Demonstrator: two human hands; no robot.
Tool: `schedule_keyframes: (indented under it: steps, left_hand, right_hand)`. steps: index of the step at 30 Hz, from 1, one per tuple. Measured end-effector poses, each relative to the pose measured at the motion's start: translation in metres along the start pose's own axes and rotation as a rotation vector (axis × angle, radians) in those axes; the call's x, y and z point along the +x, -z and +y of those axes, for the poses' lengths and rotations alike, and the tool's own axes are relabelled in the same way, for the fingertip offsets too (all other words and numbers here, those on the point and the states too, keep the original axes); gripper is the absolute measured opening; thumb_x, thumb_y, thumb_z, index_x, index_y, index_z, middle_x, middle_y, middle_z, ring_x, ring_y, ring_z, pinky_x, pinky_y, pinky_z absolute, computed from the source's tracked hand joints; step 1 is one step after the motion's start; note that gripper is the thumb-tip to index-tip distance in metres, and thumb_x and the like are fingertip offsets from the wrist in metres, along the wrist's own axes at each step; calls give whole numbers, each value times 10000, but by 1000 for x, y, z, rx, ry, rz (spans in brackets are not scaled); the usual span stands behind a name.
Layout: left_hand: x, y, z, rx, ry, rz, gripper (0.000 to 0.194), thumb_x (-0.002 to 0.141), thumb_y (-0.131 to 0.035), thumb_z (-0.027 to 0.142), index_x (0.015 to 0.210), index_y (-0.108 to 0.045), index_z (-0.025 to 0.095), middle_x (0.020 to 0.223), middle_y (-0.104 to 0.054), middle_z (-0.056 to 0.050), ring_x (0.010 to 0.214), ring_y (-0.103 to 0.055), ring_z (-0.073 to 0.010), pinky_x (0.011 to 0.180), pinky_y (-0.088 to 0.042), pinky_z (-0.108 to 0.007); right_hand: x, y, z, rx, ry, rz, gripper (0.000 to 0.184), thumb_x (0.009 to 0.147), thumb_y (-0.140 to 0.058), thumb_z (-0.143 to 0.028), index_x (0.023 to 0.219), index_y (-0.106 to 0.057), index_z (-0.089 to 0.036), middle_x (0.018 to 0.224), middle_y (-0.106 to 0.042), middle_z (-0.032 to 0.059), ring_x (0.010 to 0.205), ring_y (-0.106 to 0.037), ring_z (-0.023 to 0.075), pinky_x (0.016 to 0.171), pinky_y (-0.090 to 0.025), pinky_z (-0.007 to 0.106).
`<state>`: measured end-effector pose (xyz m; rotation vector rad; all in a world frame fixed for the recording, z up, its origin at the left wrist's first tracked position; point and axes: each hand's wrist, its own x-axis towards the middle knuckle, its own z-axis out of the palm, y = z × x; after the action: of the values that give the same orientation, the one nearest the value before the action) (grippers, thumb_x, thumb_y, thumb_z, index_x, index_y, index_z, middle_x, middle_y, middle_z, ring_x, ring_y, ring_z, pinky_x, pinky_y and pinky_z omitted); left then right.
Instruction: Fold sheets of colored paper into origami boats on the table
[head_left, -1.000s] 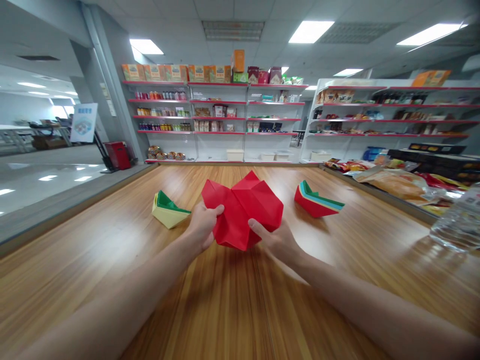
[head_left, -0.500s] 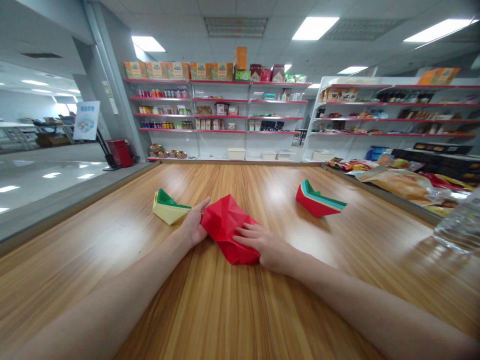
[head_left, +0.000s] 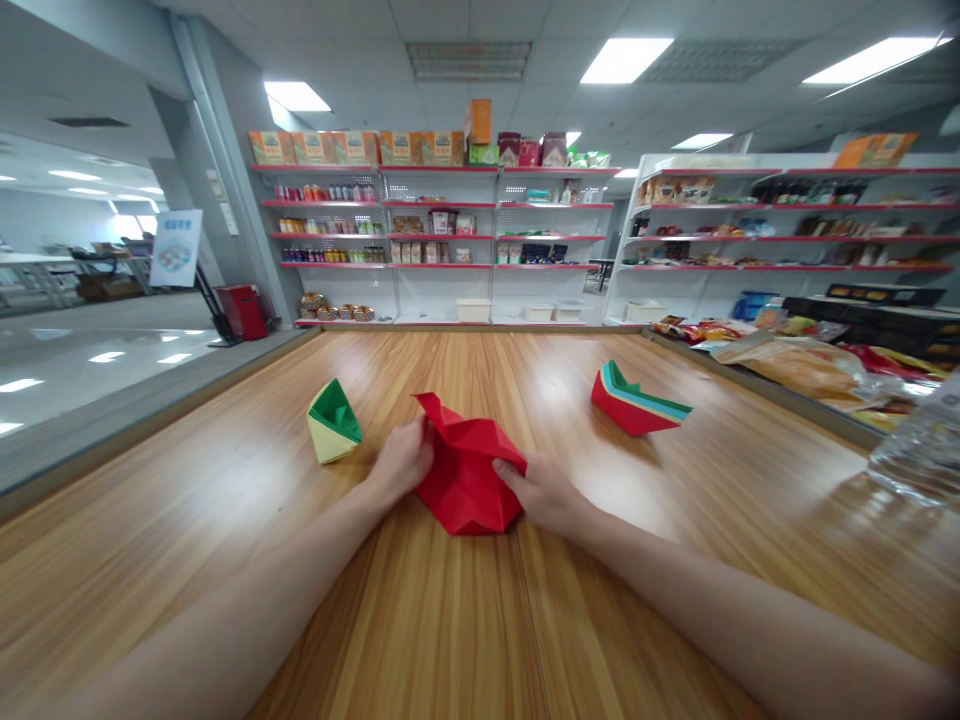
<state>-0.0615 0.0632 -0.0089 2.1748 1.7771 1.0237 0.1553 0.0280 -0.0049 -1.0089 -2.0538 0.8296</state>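
Red folded paper (head_left: pixel 466 478) sits on the wooden table (head_left: pixel 465 620) right in front of me, between my two hands. It is creased into many facets and lies low on the wood, with a loose pointed flap sticking up at its far left corner and leaning away from me. Its bottom tip points back toward me, so its longer run goes roughly from me outward, tilted a little to the left.

To the left, near my left hand but apart from it, stands a small paper boat (head_left: pixel 333 421), green nested in pale yellow, its bow turned toward me. Well off to the right lies a stack of nested paper boats (head_left: pixel 634 400), red outermost, with green, blue and yellow edges showing. Nothing lies between these and the red sheet. At the table's right edge are snack packets (head_left: pixel 795 365) and a clear plastic bottle (head_left: pixel 916 440). Store shelves (head_left: pixel 495 240) stand behind.

My left hand (head_left: pixel 401 465) is curled shut around the paper's left edge, just under the raised flap. My right hand (head_left: pixel 541 490) pinches the right edge, thumb on top and the other fingers tucked under the fold.
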Motion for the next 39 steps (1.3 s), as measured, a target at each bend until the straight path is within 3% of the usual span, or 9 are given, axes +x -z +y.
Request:
schedule_keyframes:
  steps: [3, 7, 12, 20, 25, 29, 33, 36, 39]
  left_hand:
    - [-5, 1, 3, 140, -62, -43, 328, 911, -360, 267, 1097, -610, 164, 1034, -678, -143, 1035, -587, -337, 992, -117, -716]
    - [-14, 3, 17, 462, -265, -118, 541, 839, -404, 109, 1359, -399, 257, 1220, -594, -118, 1161, -490, -336, 934, 161, -737]
    - [-21, 3, 33, 433, -505, -309, 641, 783, -420, 69, 1384, -352, 280, 1427, -389, -88, 1306, -324, -311, 1051, -70, -662]
    - [-19, 4, 37, 326, -459, -413, 523, 811, -461, 193, 1308, -465, 354, 1322, -469, -55, 1189, -424, -302, 1017, -299, -531]
    - [-23, 7, 46, 332, -456, -336, 356, 885, -399, 458, 1104, -617, 281, 1071, -565, -88, 1020, -513, -292, 918, -381, -525]
    - [-25, 7, 48, 287, -541, -323, 359, 864, -446, 504, 966, -625, 210, 1194, -518, -107, 1109, -479, -284, 951, -372, -474]
    - [-23, 10, 49, 263, -596, -400, 387, 861, -446, 504, 1026, -575, 179, 1128, -567, -112, 1049, -521, -256, 914, -405, -407]
    - [-22, 12, 49, 294, -561, -421, 562, 783, -479, 633, 1116, -555, 187, 1033, -579, -101, 989, -532, -277, 852, -428, -411]
    - [-26, 10, 49, 309, -553, -438, 772, 713, -459, 741, 1253, -504, 192, 1142, -526, -135, 1079, -489, -321, 906, -392, -452]
  right_hand:
    - [9, 6, 14, 326, -114, 284, 436, 872, -453, -508, 898, -641, -115, 770, -681, 76, 666, -627, 206, 580, -498, 311]
    - [18, 21, 32, 455, -115, 540, 455, 813, -525, -557, 936, -634, -132, 780, -688, 72, 656, -624, 203, 563, -494, 297]
    - [15, 25, 34, 304, -71, 445, 384, 831, -525, -493, 908, -663, -142, 786, -699, 64, 685, -640, 218, 575, -495, 297]
    - [5, 24, 19, -121, 230, 10, 203, 810, -519, -223, 871, -709, -184, 1019, -686, 64, 896, -641, 208, 802, -488, 307]
    - [11, 27, 30, -99, -20, 365, 305, 839, -510, -394, 797, -685, -148, 747, -700, 54, 659, -644, 214, 613, -503, 309]
    - [20, 36, 51, -35, -142, 691, 334, 792, -563, -434, 912, -659, -138, 874, -704, 86, 779, -656, 246, 700, -517, 354]
    - [24, 45, 63, -208, -265, 765, 675, 676, -665, -385, 1256, -485, -90, 1142, -609, 173, 1037, -584, 315, 873, -475, 425]
    - [21, 42, 52, -554, -305, 767, 991, 634, -686, -302, 1426, -172, 1, 1395, -331, 281, 1289, -330, 406, 1016, -321, 521]
    - [12, 29, 31, -786, -88, 501, 758, 782, -533, -237, 1447, -207, -75, 1488, -215, 200, 1391, -109, 349, 1091, -188, 522]
